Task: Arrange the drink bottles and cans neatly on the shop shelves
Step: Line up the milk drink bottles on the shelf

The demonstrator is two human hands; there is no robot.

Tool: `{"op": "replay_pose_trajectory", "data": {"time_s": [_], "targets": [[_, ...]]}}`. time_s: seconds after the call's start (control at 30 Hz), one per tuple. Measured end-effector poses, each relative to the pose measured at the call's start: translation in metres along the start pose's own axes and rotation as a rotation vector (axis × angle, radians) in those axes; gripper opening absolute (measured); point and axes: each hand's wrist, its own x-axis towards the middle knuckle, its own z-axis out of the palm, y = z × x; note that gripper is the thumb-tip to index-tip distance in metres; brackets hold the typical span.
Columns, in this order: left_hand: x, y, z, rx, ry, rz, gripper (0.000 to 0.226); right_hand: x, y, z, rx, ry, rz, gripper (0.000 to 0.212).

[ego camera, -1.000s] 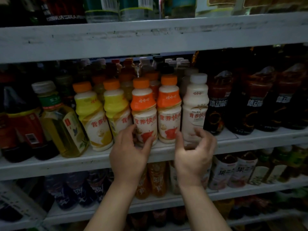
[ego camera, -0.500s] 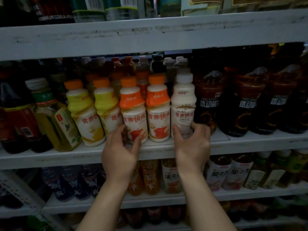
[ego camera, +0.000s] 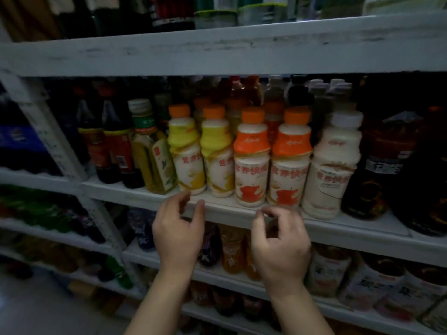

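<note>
Both hands hang empty, fingers loosely bent, at the shelf's (ego camera: 350, 229) front edge: left hand (ego camera: 179, 234) under the standing yellow bottles (ego camera: 187, 153), right hand (ego camera: 281, 246) under the orange bottles (ego camera: 251, 163).

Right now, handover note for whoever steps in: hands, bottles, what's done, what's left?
The left hand is empty, fingers loosely curled, just off the shelf edge below the yellow-label bottles.
The right hand is empty too, same pose, below the orange-label bottles.
Front row: two yellow, two orange, one white bottle, upright, side by side.
Done: this row looks lined up.
Left: probably the lower shelf; too dim to judge.
</note>
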Motion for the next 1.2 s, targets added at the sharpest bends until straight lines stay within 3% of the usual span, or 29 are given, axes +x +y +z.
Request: {"op": "replay_pose_trajectory", "data": {"time_s": [0.13, 0.23, 0.33, 0.47, 0.63, 0.8, 0.93, 1.07, 1.2], "targets": [[0.033, -0.01, -0.016, 0.03, 0.049, 0.035, 0.038, 0.01, -0.026, 0.023, 0.028, -0.079, -0.055, 0.008], [0.068, -0.008, -0.02, 0.106, 0.137, 0.251, 0.039, 0.041, -0.05, 0.03, 0.092, -0.096, -0.139, 0.013], [0.096, -0.003, -0.021, 0.117, 0.176, 0.427, 0.042, 0.078, -0.084, 0.04, 0.223, -0.157, -0.011, 0.028], [0.119, 0.004, -0.021, 0.07, 0.028, 0.363, 0.068, 0.117, -0.114, 0.066, 0.164, -0.223, 0.14, 0.047], [0.152, 0.004, -0.021, 0.151, -0.21, 0.349, 0.098, 0.155, -0.132, 0.084, -0.087, -0.428, 0.295, 0.028], [0.166, 0.013, -0.014, 0.265, -0.349, 0.335, 0.096, 0.168, -0.135, 0.085, -0.316, -0.525, 0.332, 0.03], [0.17, 0.019, -0.015, 0.237, -0.449, 0.293, 0.087, 0.17, -0.136, 0.088, -0.347, -0.547, 0.286, 0.025], [0.181, 0.02, -0.022, 0.183, -0.544, 0.3, 0.077, 0.172, -0.133, 0.086, -0.399, -0.494, 0.161, 0.032], [0.192, 0.022, -0.028, 0.156, -0.685, 0.296, 0.082, 0.17, -0.129, 0.087, -0.342, -0.446, 0.104, 0.034]]}}
